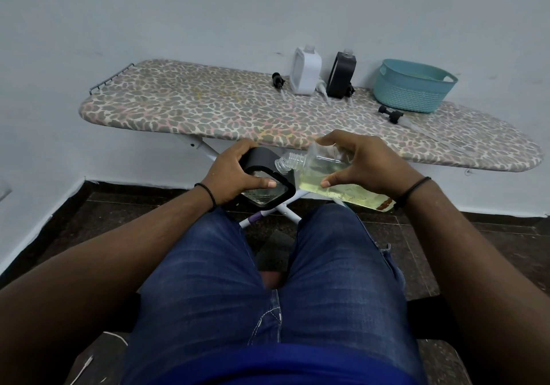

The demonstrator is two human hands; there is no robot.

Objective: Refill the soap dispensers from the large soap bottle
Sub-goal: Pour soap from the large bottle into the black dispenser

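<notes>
pale blue wall and dark tiled floor frame a low ironing board (pixel 190 107) with a leopard-print cover, where you sit in jeans with both hands raised over your knees. your left hand (pixel 230 176) wraps a black-sleeved soap dispenser (pixel 268 176), fingers curled round its body, thumb lying across the clear part. your right hand (pixel 361 166) holds the large soap bottle (pixel 330 183) tipped on its side, fingers over the top and thumb beneath, its open threaded neck (pixel 287 163) just beside the dispenser; whether it sits over the dispenser's opening cannot be told. yellow-green soap lies along the bottle's lower side.

the risk, as judged from here: both vessels hang in the air above your lap, nothing bracing them, so a small tilt too far could run soap over the sleeve, your jeans or the floor. soap on your fingers would make either grip slip.

on the board, well apart from your hands, a white dispenser (pixel 305 70) and a second black dispenser (pixel 340 75) stand uncapped by the wall, loose pump heads (pixel 278 81) lying beside them, another pump (pixel 391 114) near a teal basket (pixel 413 85). nothing stands between you and them.
</notes>
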